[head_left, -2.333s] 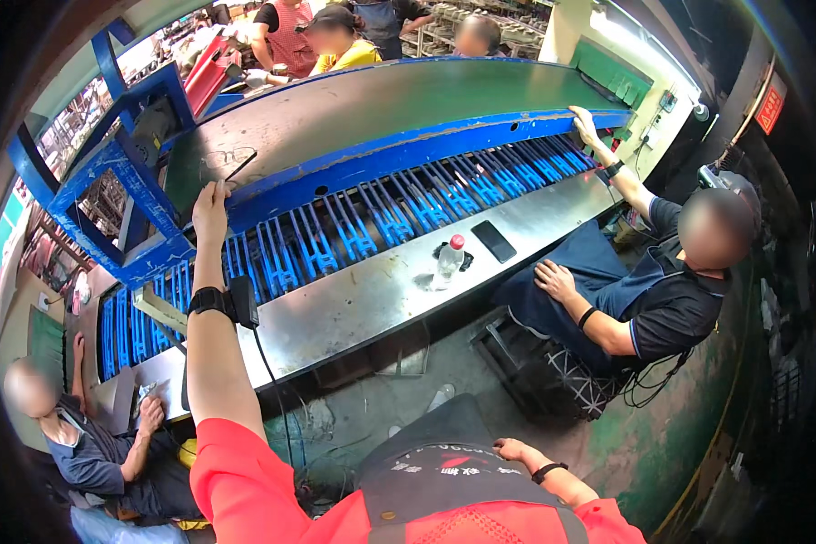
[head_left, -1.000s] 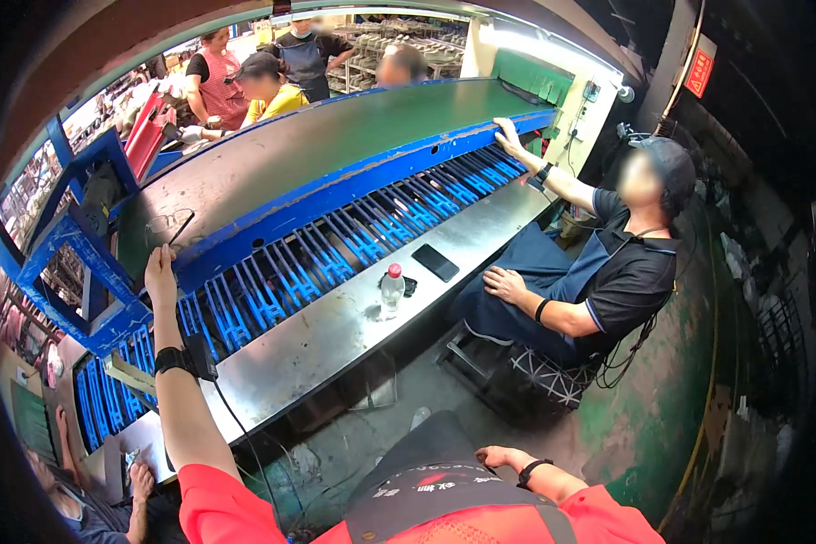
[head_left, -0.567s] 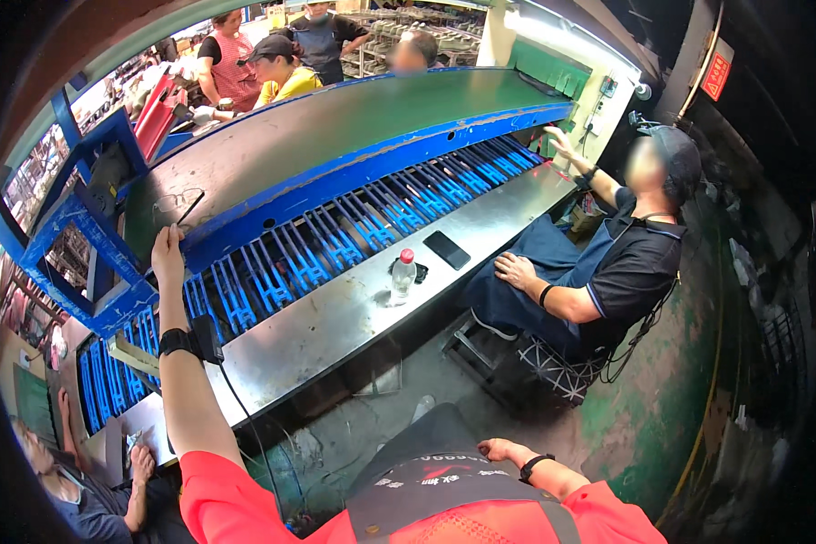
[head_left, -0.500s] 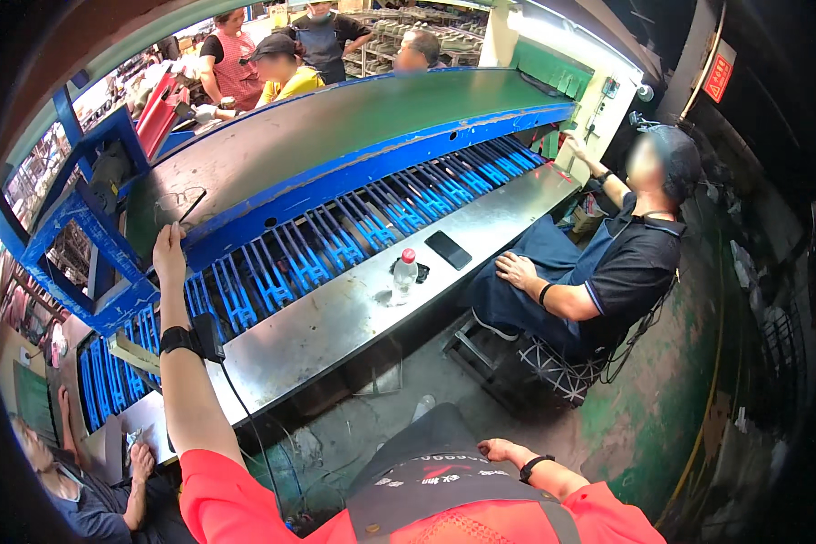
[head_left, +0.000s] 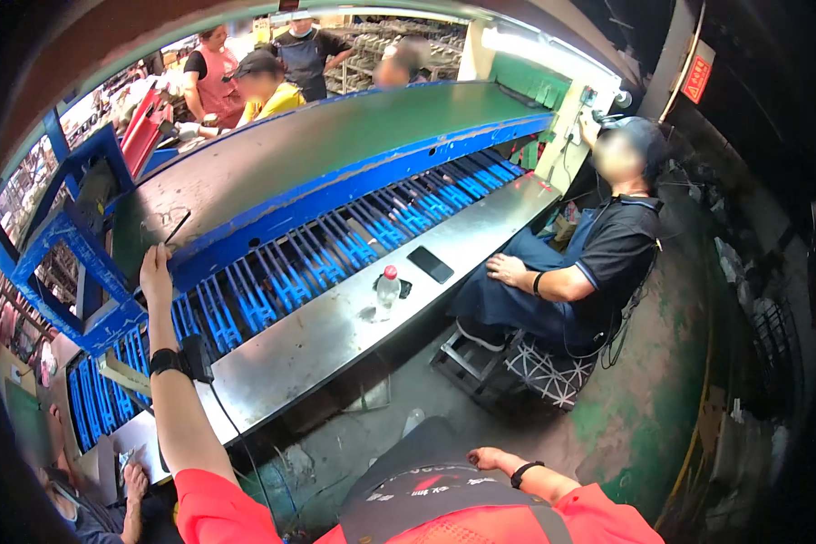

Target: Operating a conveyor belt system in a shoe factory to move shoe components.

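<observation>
My left hand [head_left: 157, 269] reaches out to the near-left edge of the conveyor. Its fingers are pinched around a thin dark stick [head_left: 179, 226], whose tip points up over the green belt [head_left: 335, 136]. Thin wire or thread loops [head_left: 154, 222] lie on the belt by the stick. A black band with a small box [head_left: 177, 360] and a cable sits on my left wrist. My right hand [head_left: 488, 460] hangs beside my dark apron [head_left: 426, 485], fingers curled in, and nothing shows in it.
Below the belt runs a row of blue metal rods [head_left: 313, 249] and a steel ledge [head_left: 290, 363]. A clear bottle with a red cap [head_left: 388, 288] and a phone [head_left: 430, 265] rest there. A co-worker [head_left: 598, 245] sits at right; others stand beyond the belt and at lower left.
The whole view has shifted slightly, so the conveyor and ledge lie further left. The seated co-worker's raised hand is higher by the post. My left hand still grips the stick.
</observation>
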